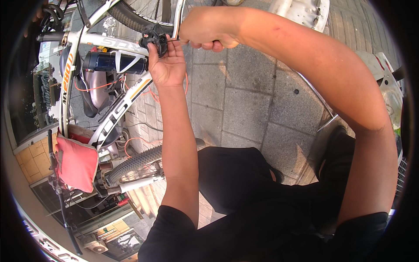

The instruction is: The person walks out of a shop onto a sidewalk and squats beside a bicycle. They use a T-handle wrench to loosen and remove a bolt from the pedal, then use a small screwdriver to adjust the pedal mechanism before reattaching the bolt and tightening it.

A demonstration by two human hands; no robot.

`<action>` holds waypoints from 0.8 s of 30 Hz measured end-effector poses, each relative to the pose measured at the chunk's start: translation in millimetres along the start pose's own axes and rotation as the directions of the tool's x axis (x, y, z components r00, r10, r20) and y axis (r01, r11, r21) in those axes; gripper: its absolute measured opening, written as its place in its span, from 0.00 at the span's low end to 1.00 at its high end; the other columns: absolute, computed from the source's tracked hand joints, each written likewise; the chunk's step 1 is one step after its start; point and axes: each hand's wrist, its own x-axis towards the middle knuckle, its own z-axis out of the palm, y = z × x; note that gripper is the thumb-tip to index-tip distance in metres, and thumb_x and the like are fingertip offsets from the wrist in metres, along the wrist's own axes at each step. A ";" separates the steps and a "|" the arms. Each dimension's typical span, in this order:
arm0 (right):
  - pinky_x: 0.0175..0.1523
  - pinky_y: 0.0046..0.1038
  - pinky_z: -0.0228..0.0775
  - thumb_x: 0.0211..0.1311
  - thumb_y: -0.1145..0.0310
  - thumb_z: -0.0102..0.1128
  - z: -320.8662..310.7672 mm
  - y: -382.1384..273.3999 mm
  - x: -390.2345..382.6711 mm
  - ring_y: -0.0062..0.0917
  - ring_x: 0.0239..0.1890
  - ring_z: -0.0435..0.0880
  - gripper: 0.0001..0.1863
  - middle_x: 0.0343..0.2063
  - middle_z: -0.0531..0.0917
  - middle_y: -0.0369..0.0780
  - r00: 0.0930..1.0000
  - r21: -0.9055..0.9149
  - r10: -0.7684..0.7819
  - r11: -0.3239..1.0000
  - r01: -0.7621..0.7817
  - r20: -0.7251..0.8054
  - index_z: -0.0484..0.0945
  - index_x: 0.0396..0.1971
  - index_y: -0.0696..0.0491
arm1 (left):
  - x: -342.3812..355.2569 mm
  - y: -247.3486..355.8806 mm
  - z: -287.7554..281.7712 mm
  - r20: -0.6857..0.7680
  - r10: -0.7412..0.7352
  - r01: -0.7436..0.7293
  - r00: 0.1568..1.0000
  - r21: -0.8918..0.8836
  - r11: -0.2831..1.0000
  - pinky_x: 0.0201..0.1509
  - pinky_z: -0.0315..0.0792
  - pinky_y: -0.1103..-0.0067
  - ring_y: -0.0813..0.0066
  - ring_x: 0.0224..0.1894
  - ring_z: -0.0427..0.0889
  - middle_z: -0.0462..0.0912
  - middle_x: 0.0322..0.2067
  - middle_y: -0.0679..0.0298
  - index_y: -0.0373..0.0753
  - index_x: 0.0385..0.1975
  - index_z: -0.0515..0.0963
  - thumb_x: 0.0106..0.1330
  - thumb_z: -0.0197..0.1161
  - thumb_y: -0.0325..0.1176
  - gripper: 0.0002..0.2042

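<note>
A white bicycle frame (118, 43) with orange and black markings stands at the left. Beside it, my left hand (169, 67) is palm up, with the thumb and fingers around a black bicycle part (156, 40) whose exact kind I cannot make out. From that part a thin dark rod (173, 40) runs toward my right hand (211, 30). My right hand is closed in a fist, its back toward me, and seems to grip the rod's end; any handle is hidden inside it. Above both hands is a wheel rim (179, 15).
A dark water bottle (115, 62) sits in the frame's cage. A red bag (77, 162) hangs by the handlebar (61, 196), above the knobby tyre (135, 165). An orange cable (128, 146) trails behind. Grey paving (244, 109) lies below, with a metal bar (321, 102) and white scooter-like panels (305, 13) at right.
</note>
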 end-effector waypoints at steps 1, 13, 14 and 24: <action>0.20 0.25 0.50 0.68 0.67 0.53 -0.7 4.7 4.8 0.17 0.17 0.60 0.09 0.20 0.70 0.33 1.000 0.038 -0.009 0.999 0.009 0.007 0.76 0.28 0.54 | 0.7 0.5 -1.0 0.006 -0.002 0.003 1.000 -0.012 1.000 0.62 0.78 0.62 0.63 0.50 0.86 0.86 0.45 0.54 0.33 0.49 0.78 0.69 0.70 0.38 0.17; 0.20 0.25 0.50 0.67 0.70 0.48 -7.5 18.1 40.9 0.18 0.18 0.61 0.09 0.18 0.68 0.32 0.994 0.082 -0.027 0.996 0.019 0.101 0.75 0.26 0.51 | 3.5 1.9 -5.5 0.022 -0.016 0.017 1.000 -0.050 0.999 0.66 0.77 0.58 0.60 0.51 0.86 0.87 0.45 0.52 0.31 0.48 0.79 0.69 0.70 0.37 0.16; 0.21 0.28 0.53 0.66 0.70 0.48 -6.0 18.1 47.1 0.20 0.18 0.65 0.10 0.18 0.71 0.34 0.995 0.090 -0.015 0.996 0.007 0.095 0.77 0.26 0.52 | 4.4 2.4 -6.4 0.025 -0.020 0.022 0.999 -0.049 0.999 0.66 0.77 0.58 0.60 0.51 0.86 0.87 0.45 0.52 0.31 0.48 0.79 0.69 0.70 0.37 0.16; 0.19 0.22 0.48 0.69 0.69 0.49 -2.8 10.0 24.5 0.16 0.16 0.57 0.10 0.16 0.65 0.29 0.999 0.049 0.017 0.999 -0.019 0.038 0.73 0.26 0.49 | -0.6 -1.9 1.6 -0.024 0.009 -0.009 1.000 0.005 1.000 0.60 0.80 0.64 0.64 0.49 0.86 0.86 0.45 0.57 0.35 0.49 0.79 0.69 0.70 0.40 0.17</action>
